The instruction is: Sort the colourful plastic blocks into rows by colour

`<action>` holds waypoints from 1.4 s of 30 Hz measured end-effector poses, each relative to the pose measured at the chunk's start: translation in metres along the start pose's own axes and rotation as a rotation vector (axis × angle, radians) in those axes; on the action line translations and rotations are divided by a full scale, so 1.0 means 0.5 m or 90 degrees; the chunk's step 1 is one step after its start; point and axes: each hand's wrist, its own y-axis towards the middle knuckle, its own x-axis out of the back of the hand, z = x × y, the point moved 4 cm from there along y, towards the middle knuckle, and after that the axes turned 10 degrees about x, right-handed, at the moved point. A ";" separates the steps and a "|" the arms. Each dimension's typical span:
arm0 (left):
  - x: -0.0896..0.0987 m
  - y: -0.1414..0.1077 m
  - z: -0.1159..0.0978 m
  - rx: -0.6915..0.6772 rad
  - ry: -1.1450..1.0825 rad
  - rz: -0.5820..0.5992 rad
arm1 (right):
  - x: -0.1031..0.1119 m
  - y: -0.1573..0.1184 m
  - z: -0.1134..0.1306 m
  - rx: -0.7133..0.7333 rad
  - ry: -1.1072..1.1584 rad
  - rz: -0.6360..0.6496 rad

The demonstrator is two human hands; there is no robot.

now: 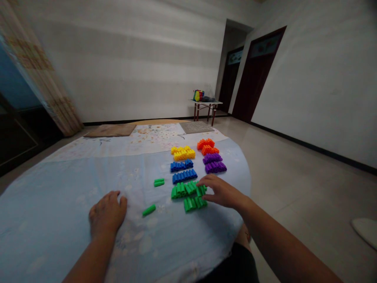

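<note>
my right grip [221, 191] stands at the right end of the rear green row [180, 189], right of centre in the frame. thumb and fingers are set apart, astride the end piece — whether they press on it, i cannot tell. the row extends leftward from this grip; its pieces lie with long axes running roughly up and down the frame. the front green row [192, 204] sits just below, near the thumb.

my left grip [107, 215] rests palm down on the bench [53, 220], lower left, fingers loosely bent, nothing seen in it. a single green piece [149, 210] lies to its right, apart from it — long axis slanting from lower left to upper right. of the two grips, the left is nearer. the green pair [159, 182] lies above that piece.
</note>
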 end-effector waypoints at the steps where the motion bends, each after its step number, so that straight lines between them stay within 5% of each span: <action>1: 0.001 0.000 0.000 0.000 0.003 0.001 | 0.003 -0.002 0.002 -0.004 0.000 -0.003; 11: -0.009 0.005 0.005 0.006 -0.007 0.012 | -0.042 0.004 0.029 -0.077 -0.055 0.133; 26: -0.004 0.003 0.003 0.007 -0.010 0.013 | -0.070 0.029 0.037 -0.048 -0.045 0.112; 34: -0.004 0.002 0.005 0.000 -0.017 -0.001 | 0.024 0.006 -0.063 -0.051 -0.038 -0.054; 42: -0.009 0.007 0.005 -0.001 -0.026 0.010 | -0.019 0.035 -0.102 -0.051 -0.007 0.025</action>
